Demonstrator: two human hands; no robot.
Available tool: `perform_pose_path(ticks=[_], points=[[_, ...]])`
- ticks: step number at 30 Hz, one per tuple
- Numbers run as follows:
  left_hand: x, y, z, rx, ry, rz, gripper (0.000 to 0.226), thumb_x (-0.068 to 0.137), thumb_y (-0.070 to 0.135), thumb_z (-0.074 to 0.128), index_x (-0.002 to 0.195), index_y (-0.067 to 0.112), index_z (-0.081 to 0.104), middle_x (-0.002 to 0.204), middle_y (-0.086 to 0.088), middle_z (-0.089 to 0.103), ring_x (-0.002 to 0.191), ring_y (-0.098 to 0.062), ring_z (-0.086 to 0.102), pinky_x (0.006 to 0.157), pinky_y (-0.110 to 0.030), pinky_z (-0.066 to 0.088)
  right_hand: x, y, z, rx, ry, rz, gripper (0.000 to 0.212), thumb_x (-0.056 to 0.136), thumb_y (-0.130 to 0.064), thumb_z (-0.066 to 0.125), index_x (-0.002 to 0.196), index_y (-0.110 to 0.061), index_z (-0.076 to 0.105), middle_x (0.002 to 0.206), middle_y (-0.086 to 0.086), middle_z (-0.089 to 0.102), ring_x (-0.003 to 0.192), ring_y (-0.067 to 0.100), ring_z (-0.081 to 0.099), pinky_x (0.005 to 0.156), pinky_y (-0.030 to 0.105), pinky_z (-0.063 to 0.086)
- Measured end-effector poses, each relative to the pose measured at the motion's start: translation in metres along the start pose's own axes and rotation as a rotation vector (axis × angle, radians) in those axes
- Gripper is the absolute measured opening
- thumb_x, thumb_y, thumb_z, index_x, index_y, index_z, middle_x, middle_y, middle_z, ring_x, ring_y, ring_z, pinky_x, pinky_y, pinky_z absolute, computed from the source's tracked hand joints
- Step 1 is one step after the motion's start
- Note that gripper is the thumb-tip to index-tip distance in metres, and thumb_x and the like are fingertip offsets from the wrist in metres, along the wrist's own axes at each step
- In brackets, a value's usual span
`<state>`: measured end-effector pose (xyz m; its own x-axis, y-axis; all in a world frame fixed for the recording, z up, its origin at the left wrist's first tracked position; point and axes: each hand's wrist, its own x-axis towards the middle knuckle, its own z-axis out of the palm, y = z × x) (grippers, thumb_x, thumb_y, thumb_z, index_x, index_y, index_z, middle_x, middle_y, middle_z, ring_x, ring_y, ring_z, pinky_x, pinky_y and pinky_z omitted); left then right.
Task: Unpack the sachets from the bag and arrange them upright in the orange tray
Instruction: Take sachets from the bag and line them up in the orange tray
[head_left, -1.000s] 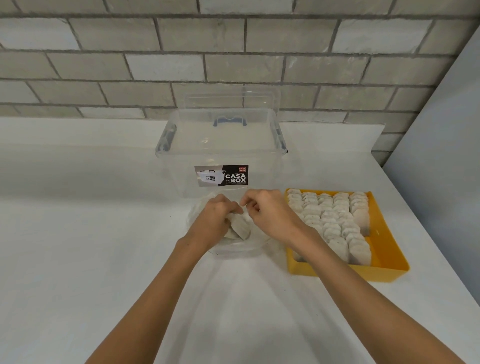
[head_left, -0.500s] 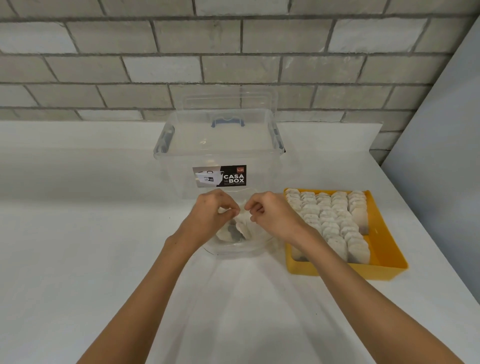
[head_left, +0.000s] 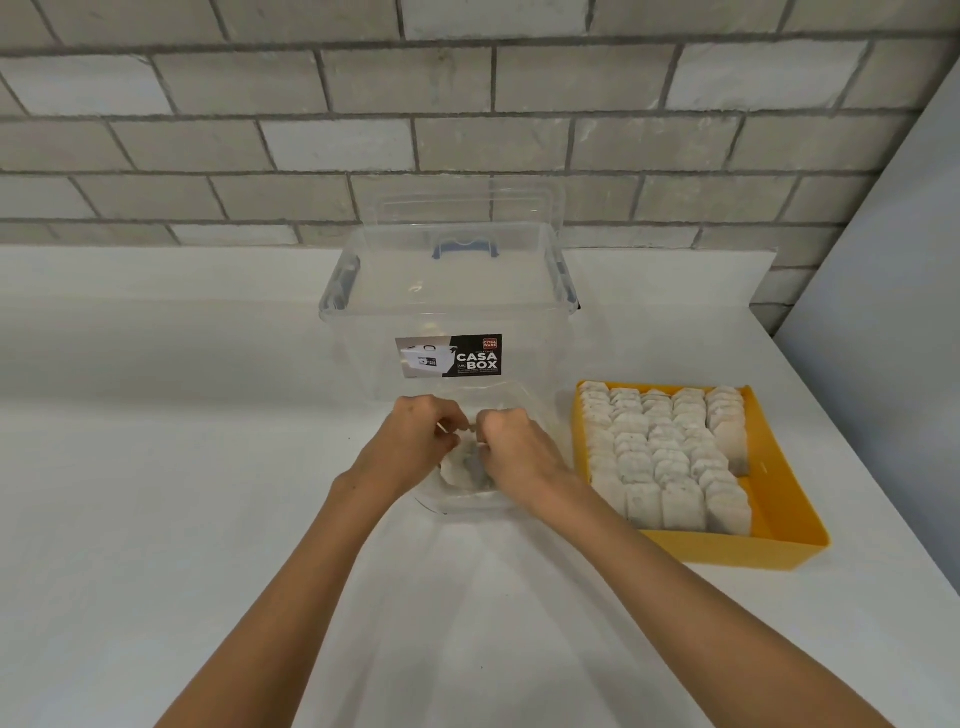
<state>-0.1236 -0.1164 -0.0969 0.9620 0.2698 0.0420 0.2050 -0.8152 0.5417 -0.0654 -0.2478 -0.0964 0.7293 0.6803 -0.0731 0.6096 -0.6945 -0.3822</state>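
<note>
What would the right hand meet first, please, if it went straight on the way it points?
Probably the front wall of the box, below its label; the right hand points forward and left. It might brush the left hand first, as depth is unclear.

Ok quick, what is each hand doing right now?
Left hand: closed, pinching the top edge of the clear bag.
Right hand: closed, pinching the same bag's top edge.
</note>
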Motion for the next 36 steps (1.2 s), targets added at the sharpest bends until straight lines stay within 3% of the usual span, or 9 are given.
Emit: perform_pose_path(ticks=[4, 9, 12, 16, 19, 24, 28, 32, 36], points=[[-0.005, 0.006, -0.015, -0.257, -0.031, -0.072, 0.022, 0.079, 0.007, 0.073, 0.096, 0.021, 0.072, 0.091, 0.005, 0.07, 0.071, -0.004, 0.063, 0.068, -0.001, 0.041, -0.002, 0.007, -0.025, 0.154, 0.123, -0.021, 0.012, 0.088, -0.016, 0.059, 0.094, -0.019, 0.069, 0.096, 0.009, 0.065, 0.089, 0.028, 0.062, 0.073, 0.031, 0.049], [-0.011, 0.02, -0.026, -0.599, -0.036, -0.044, 0.031, 0.074, 0.019, 0.08, 0.103, 0.024, 0.071, 0.09, 0.001, 0.074, 0.069, -0.01, 0.057, 0.073, -0.021, 0.049, -0.002, 0.005, -0.051, 0.482, 0.121, -0.112, 0.01, 0.084, -0.005, 0.065, 0.089, -0.014, 0.068, 0.078, 0.004, 0.07, 0.073, 0.007, 0.062, 0.063, 0.012, 0.045], [-0.011, 0.014, -0.026, -0.614, 0.045, -0.08, 0.025, 0.077, 0.015, 0.078, 0.1, 0.018, 0.072, 0.084, -0.008, 0.072, 0.069, -0.01, 0.058, 0.073, -0.019, 0.047, 0.002, 0.002, -0.051, 0.551, 0.151, -0.108, 0.006, 0.087, -0.009, 0.064, 0.086, -0.014, 0.06, 0.076, 0.005, 0.07, 0.061, 0.005, 0.059, 0.061, 0.021, 0.05], [-0.016, -0.007, -0.031, -0.557, 0.088, -0.16, 0.011, 0.083, 0.014, 0.072, 0.094, 0.016, 0.074, 0.081, -0.006, 0.07, 0.064, -0.006, 0.056, 0.068, -0.018, 0.045, 0.008, 0.004, -0.031, 0.404, 0.04, -0.09, 0.022, 0.087, -0.001, 0.049, 0.085, -0.015, 0.065, 0.085, 0.008, 0.066, 0.076, 0.02, 0.064, 0.063, 0.023, 0.049], [-0.02, -0.019, -0.036, -0.578, 0.115, -0.218, 0.006, 0.085, 0.017, 0.07, 0.089, 0.015, 0.074, 0.075, -0.003, 0.065, 0.06, -0.004, 0.052, 0.061, -0.017, 0.04, 0.009, 0.005, -0.006, 0.241, -0.093, -0.126, 0.035, 0.086, 0.002, 0.041, 0.1, -0.014, 0.068, 0.101, 0.014, 0.062, 0.081, 0.022, 0.058, 0.069, 0.022, 0.04], [-0.023, -0.022, -0.038, -0.612, 0.135, -0.235, 0.008, 0.087, 0.019, 0.068, 0.089, 0.013, 0.073, 0.078, -0.007, 0.067, 0.063, -0.008, 0.054, 0.058, -0.014, 0.041, 0.01, -0.002, 0.011, 0.071, -0.245, -0.254, 0.04, 0.094, -0.008, 0.043, 0.127, -0.024, 0.059, 0.114, 0.009, 0.047, 0.107, 0.028, 0.051, 0.092, 0.037, 0.045], [-0.022, -0.019, -0.037, -0.613, 0.149, -0.228, 0.007, 0.086, 0.018, 0.069, 0.088, 0.012, 0.073, 0.077, -0.009, 0.067, 0.065, -0.009, 0.055, 0.059, -0.015, 0.042, 0.013, 0.001, 0.009, 0.007, -0.209, -0.26, 0.029, 0.09, -0.005, 0.051, 0.111, -0.018, 0.066, 0.111, 0.008, 0.044, 0.098, 0.03, 0.055, 0.082, 0.038, 0.048], [-0.017, -0.013, -0.037, -0.634, 0.163, -0.208, 0.008, 0.087, 0.018, 0.068, 0.087, 0.011, 0.072, 0.071, -0.001, 0.066, 0.061, -0.004, 0.056, 0.058, -0.015, 0.045, 0.015, 0.007, -0.002, 0.077, -0.103, -0.269, 0.018, 0.082, -0.006, 0.061, 0.093, -0.017, 0.071, 0.101, 0.004, 0.059, 0.093, 0.023, 0.059, 0.08, 0.035, 0.05], [-0.009, -0.002, -0.038, -0.672, 0.164, -0.159, 0.01, 0.087, 0.016, 0.068, 0.089, 0.007, 0.071, 0.069, -0.001, 0.066, 0.064, -0.008, 0.059, 0.06, -0.015, 0.05, 0.009, 0.014, -0.028, 0.336, -0.054, -0.206, 0.01, 0.079, 0.0, 0.067, 0.084, -0.008, 0.07, 0.075, 0.011, 0.069, 0.063, 0.016, 0.064, 0.062, 0.026, 0.054]])
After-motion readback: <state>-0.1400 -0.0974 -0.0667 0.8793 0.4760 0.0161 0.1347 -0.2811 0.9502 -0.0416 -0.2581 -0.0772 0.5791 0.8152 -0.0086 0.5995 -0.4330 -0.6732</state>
